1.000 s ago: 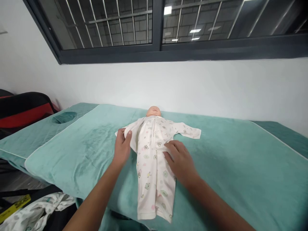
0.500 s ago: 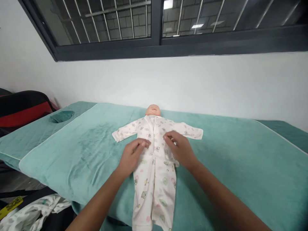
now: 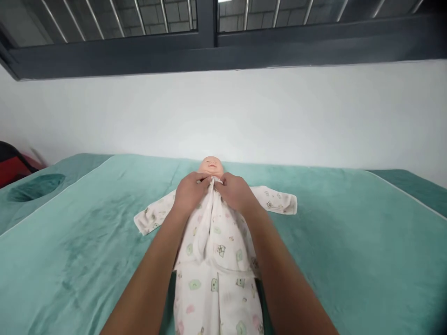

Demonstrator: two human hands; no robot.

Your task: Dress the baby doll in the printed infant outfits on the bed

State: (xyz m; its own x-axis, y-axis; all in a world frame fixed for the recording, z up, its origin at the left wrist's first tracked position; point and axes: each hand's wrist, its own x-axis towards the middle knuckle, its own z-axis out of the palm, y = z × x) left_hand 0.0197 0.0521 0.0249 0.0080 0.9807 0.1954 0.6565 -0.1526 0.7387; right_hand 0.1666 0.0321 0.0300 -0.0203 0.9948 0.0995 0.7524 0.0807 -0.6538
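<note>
A baby doll (image 3: 210, 165) lies on its back on the teal padded table (image 3: 349, 232), head toward the wall. It wears a white printed romper (image 3: 216, 260) with both sleeves spread sideways. My left hand (image 3: 189, 190) and my right hand (image 3: 236, 191) meet just below the doll's chin. Each hand pinches one edge of the romper's front opening at the collar, fingers closed on the cloth. My forearms run up over the romper's lower half.
A white wall rises right behind the table, with a dark-framed barred window (image 3: 209, 37) above. A face hole (image 3: 35, 186) sits in the teal cover at the far left. A red and black object (image 3: 12, 165) shows at the left edge.
Both hands moved up from the romper's chest to its collar and came together, closing on the front edges. The view shifted closer and lower over the doll.
</note>
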